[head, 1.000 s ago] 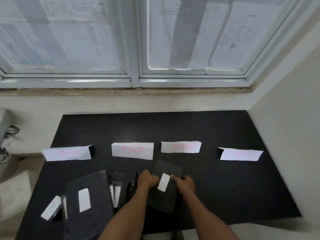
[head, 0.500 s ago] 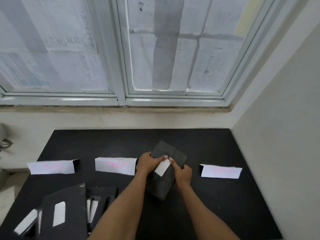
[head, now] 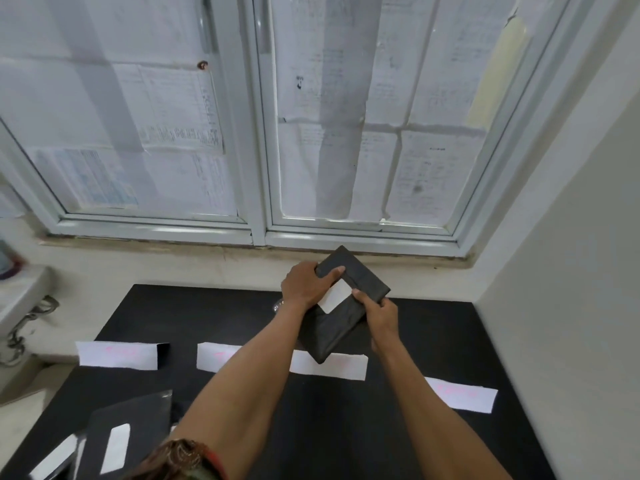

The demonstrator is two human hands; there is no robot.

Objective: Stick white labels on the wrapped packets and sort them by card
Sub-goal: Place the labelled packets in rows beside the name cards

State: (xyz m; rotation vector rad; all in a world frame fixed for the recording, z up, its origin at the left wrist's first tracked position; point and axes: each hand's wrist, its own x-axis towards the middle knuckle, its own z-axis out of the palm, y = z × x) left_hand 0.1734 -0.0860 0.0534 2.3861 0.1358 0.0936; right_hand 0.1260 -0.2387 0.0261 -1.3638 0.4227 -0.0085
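A black wrapped packet [head: 341, 323] is held up above the black table [head: 221, 313], tilted like a diamond. A white label [head: 334, 297] lies on its face. My left hand [head: 304, 284] grips the packet's upper left edge, thumb across the top. My right hand [head: 379, 311] holds its right edge, thumb beside the label. Several white cards with pink writing stand in a row: far left [head: 116, 355], second [head: 214, 356], third [head: 332, 367] partly behind the packet, and right [head: 462, 394].
More black packets with white labels [head: 117, 441] lie stacked at the table's near left. A papered window [head: 263, 116] rises behind the table, a white wall [head: 571, 271] stands close on the right, and a pale ledge [head: 20, 299] on the left.
Both hands have lifted the packet up and away from the table, toward the window. The view has tilted upward, so the cards and stacked packets sit lower in frame.
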